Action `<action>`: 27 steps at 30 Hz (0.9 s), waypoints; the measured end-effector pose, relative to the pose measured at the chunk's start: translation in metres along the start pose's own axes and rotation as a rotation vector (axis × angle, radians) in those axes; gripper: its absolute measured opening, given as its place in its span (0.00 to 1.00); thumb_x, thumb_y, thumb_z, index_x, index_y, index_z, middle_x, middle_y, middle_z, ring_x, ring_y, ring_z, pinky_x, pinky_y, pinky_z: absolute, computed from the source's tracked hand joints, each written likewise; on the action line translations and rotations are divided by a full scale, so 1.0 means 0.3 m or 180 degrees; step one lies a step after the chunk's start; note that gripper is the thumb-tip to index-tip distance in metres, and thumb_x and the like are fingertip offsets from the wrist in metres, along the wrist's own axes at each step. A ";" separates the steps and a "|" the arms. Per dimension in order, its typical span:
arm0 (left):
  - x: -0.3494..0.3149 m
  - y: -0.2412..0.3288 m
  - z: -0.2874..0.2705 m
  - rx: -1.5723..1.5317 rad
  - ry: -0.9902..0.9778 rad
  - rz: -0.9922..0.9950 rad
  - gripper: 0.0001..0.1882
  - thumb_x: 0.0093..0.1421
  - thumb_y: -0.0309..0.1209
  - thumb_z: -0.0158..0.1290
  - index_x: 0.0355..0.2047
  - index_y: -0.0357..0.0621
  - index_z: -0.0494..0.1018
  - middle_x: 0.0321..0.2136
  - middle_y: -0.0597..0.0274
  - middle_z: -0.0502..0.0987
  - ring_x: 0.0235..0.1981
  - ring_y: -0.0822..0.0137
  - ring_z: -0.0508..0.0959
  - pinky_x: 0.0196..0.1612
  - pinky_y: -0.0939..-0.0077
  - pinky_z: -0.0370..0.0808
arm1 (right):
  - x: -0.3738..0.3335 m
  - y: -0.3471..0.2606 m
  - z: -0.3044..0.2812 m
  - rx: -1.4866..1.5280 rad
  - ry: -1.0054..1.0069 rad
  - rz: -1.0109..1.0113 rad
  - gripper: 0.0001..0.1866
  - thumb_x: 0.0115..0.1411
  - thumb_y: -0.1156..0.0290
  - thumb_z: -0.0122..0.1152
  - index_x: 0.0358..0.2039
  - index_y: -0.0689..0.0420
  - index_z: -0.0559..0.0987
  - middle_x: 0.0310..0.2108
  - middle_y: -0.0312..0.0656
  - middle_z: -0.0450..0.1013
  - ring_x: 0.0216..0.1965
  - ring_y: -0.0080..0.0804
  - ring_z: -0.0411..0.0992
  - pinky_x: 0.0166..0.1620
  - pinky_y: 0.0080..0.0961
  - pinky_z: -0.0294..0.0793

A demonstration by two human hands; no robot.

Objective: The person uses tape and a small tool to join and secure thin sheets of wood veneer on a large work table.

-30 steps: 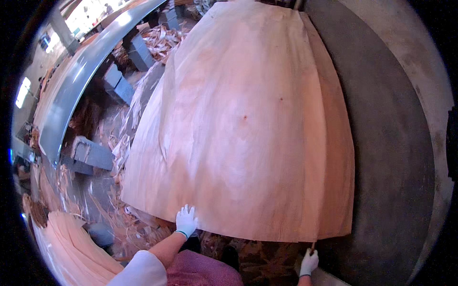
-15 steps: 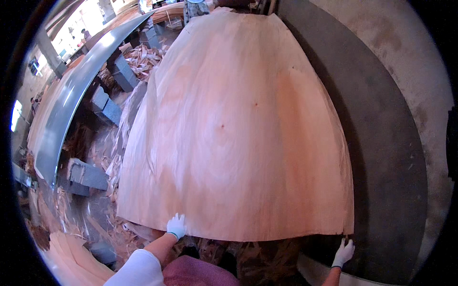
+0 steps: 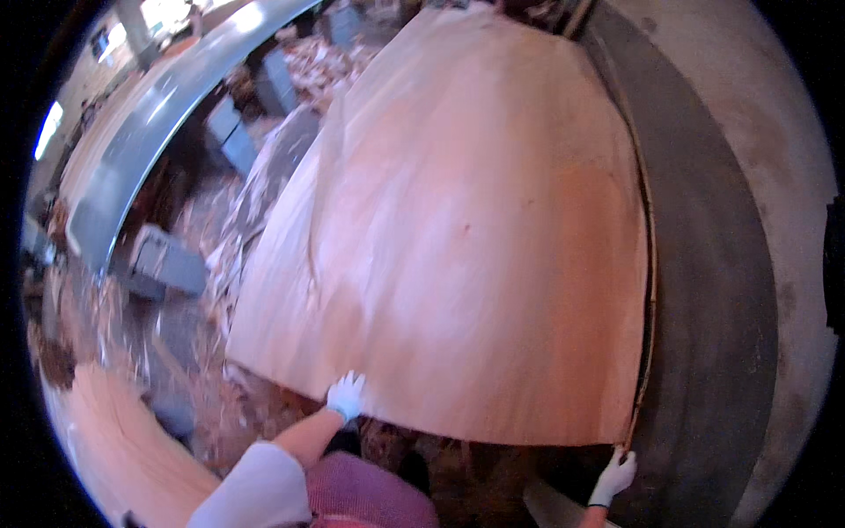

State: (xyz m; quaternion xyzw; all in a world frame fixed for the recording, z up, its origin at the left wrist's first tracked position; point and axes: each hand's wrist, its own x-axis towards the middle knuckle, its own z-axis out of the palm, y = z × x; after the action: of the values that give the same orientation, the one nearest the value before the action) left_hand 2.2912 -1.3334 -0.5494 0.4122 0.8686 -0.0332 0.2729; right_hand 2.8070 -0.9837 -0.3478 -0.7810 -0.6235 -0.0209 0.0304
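A large sheet of pale pinkish wood veneer (image 3: 422, 290) stretches away in front of me, its near edge slightly bowed. My left hand (image 3: 347, 396), in a white glove, lies on the veneer at its near edge, left of the middle, with the fingers spread. At the near right corner my gloved right hand (image 3: 614, 477) is closed on the end of a thin brown wooden strip (image 3: 650, 334). This strip runs along the sheet's right edge, with a dark gap between them. Blur keeps its exact kind unclear.
A dark grey board (image 3: 713, 290) lies along the right, beside a concrete floor (image 3: 775, 176). On the left stand grey blocks (image 3: 172, 260) and a long shiny sheet (image 3: 145, 176). Veneer scraps (image 3: 321, 66) litter the floor; more veneer (image 3: 132, 449) lies at the lower left.
The view has turned, and the sheet now slants, its far end further right. Along its right edge the thin strip has come into sight. My left hand still rests on the sheet.
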 end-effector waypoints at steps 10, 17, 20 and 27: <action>0.269 -0.158 -0.443 -0.1244 0.1032 -0.1346 0.25 0.61 0.47 0.48 0.51 0.43 0.65 0.37 0.42 0.76 0.40 0.47 0.78 0.40 0.50 0.74 | -0.738 -0.560 0.222 0.2291 -0.1109 0.0085 0.23 0.62 0.58 0.57 0.39 0.73 0.74 0.36 0.55 0.75 0.36 0.42 0.70 0.43 0.38 0.68; 0.717 -0.350 -0.587 -0.1570 0.1122 -0.2154 0.38 0.53 0.50 0.59 0.57 0.41 0.62 0.55 0.42 0.67 0.53 0.41 0.71 0.50 0.54 0.73 | -0.957 -0.841 0.573 0.2223 -0.2083 0.0042 0.28 0.63 0.55 0.57 0.49 0.72 0.69 0.41 0.53 0.71 0.42 0.40 0.68 0.47 0.33 0.66; 0.846 -0.573 -0.513 -0.1813 0.0906 -0.2059 0.36 0.53 0.48 0.59 0.55 0.38 0.64 0.49 0.43 0.73 0.47 0.41 0.75 0.48 0.53 0.74 | -0.965 -0.862 0.671 0.2271 -0.2140 -0.0068 0.19 0.64 0.58 0.57 0.37 0.66 0.73 0.24 0.38 0.69 0.24 0.26 0.66 0.30 0.26 0.66; 0.700 -0.660 -0.450 -0.4595 0.0746 -0.1245 0.20 0.58 0.31 0.55 0.48 0.35 0.67 0.34 0.52 0.77 0.30 0.58 0.81 0.26 0.65 0.77 | -1.191 -1.292 0.386 0.3108 -0.3137 0.0421 0.12 0.65 0.65 0.56 0.40 0.60 0.73 0.31 0.35 0.70 0.30 0.22 0.67 0.32 0.21 0.69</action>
State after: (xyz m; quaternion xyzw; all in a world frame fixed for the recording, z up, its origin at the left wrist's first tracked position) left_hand 1.9780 -1.2789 -0.5733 -0.0296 0.7554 0.5400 0.3701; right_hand 2.3492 -1.2371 -0.4802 -0.6327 -0.4537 0.6207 0.0928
